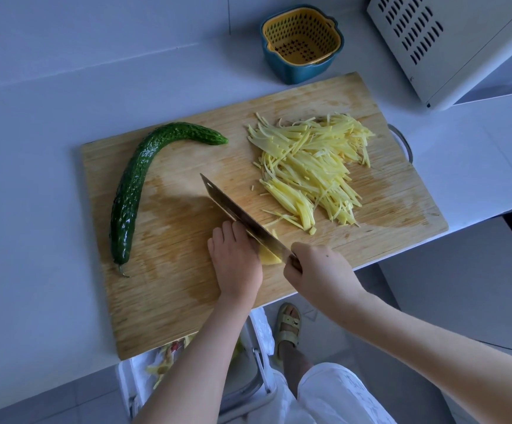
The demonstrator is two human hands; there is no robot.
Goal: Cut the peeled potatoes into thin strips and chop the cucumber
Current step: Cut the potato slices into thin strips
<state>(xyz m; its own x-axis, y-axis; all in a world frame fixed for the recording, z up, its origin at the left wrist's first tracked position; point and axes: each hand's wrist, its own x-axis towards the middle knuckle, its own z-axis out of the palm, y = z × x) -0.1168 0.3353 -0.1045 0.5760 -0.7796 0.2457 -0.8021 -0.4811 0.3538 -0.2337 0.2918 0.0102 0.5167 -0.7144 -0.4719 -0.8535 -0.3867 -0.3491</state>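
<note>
The pale bench carries a wooden board set at a slant, its near edge over the bench's front. A white vented appliance stands at the far right. Below the bench a lined bin holds peelings.

On the board's left lies the cucumber, whole, curved and uncut, well apart from the cutting. On the right is a broad heap of potato strips, thin and fairly even. A yellow basket in a blue bowl sits on the bench just beyond the board and has nothing in it.

The knife runs slantwise across the middle of the board, its tip pointing away. The right hand has its fingers wrapped round the handle. The left hand has its fingers curled and held together, knuckles against the blade's side, pressing down the last small piece of potato, which shows only as a yellow wedge beneath the blade.

By my judgement the potato work is nearly done, with only this remnant to slice. The cucumber is not yet begun, so roughly half the task remains.
</note>
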